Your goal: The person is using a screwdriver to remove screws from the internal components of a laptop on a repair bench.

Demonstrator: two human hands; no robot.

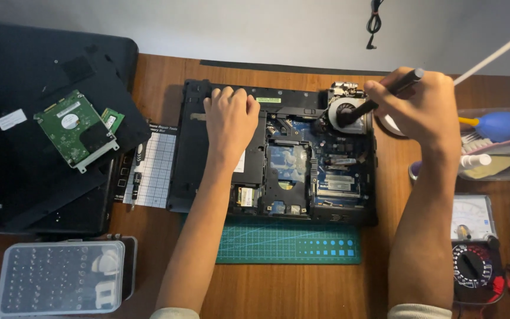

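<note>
An opened laptop base (196, 159) lies underside up on a green cutting mat (290, 245), with its blue circuit board (337, 168) exposed. My left hand (229, 121) rests flat on the laptop's upper left part. My right hand (420, 106) grips a black brush (379, 100) by its handle. The brush tip presses into the round cooling fan (349, 115) at the laptop's upper right corner.
Black laptop covers (25, 177) lie at the left with a green hard drive (75, 130) on them. A clear bit case (60, 277) sits at the front left. A multimeter (473, 248) and a tray of cleaning tools (497, 142) stand at the right.
</note>
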